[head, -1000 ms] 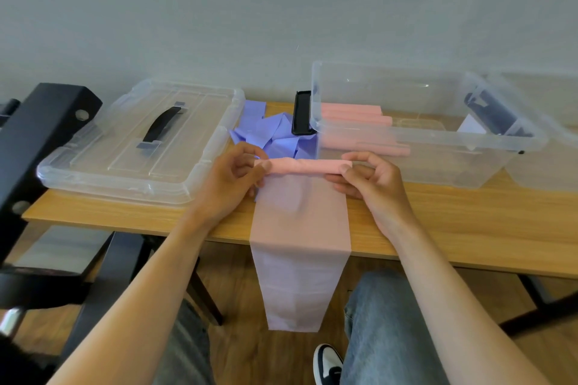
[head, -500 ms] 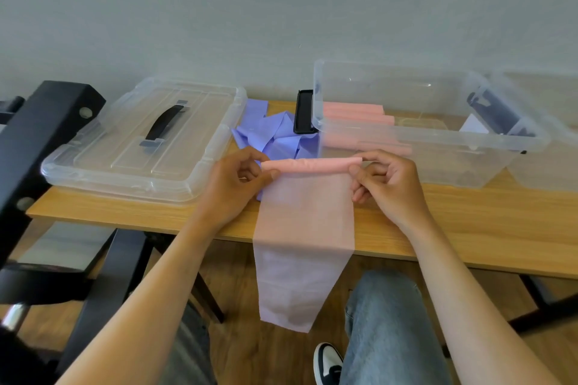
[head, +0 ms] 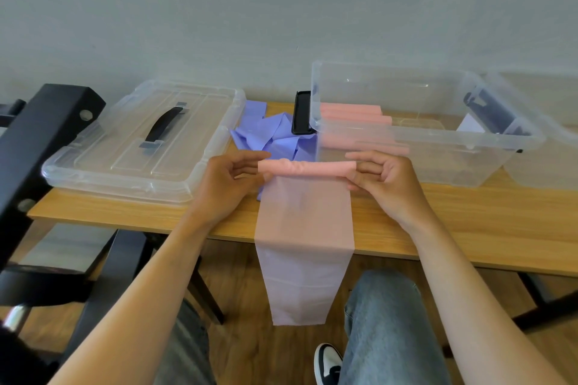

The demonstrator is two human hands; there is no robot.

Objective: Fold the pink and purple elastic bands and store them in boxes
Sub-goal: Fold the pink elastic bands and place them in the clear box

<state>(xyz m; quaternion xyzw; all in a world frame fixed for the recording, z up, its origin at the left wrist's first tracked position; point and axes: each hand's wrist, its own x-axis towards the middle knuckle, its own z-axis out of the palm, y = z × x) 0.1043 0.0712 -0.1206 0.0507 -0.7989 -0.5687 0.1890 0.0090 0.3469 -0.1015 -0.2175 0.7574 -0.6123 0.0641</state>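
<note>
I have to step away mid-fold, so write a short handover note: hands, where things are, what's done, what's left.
Left hand and right hand each pinch an end of the rolled top of the long pink elastic band; its tail hangs off the wooden table.
Done: pink rolls lie in the clear plastic box.
Left: finish this roll, box it, then fold the purple bands heaped behind.

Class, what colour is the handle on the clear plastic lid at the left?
Black handle, seen best in the head view.
</note>
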